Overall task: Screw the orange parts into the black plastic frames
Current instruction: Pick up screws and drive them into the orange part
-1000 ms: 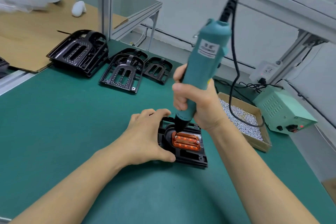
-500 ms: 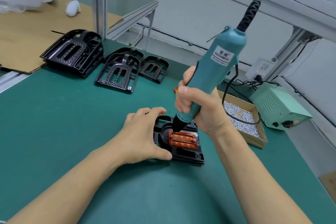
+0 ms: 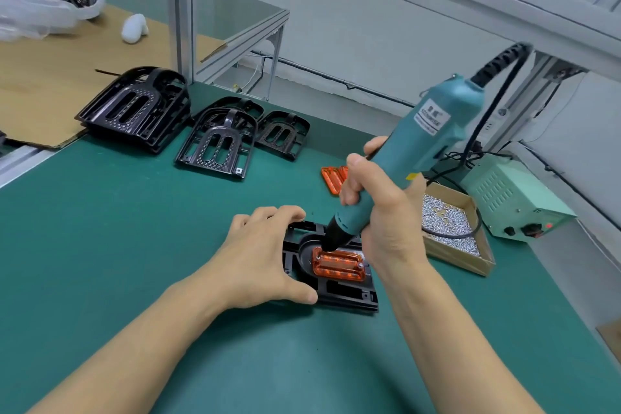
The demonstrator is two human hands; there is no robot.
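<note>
Head view: right hand [image 3: 379, 212] grips the electric screwdriver [image 3: 413, 151], bit at the orange part's [image 3: 338, 264] upper-left corner; left hand [image 3: 265, 255] steadies the black frame [image 3: 339, 292] on the counter [image 3: 100, 245]. Best to keep the bit upright and press squarely.

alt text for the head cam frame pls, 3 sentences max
A right hand holds a teal electric screwdriver tip-down on the far left corner of an orange part seated in a black plastic frame, which the left hand steadies. More black frames, spare orange parts and a box of screws sit on the green mat.
</note>
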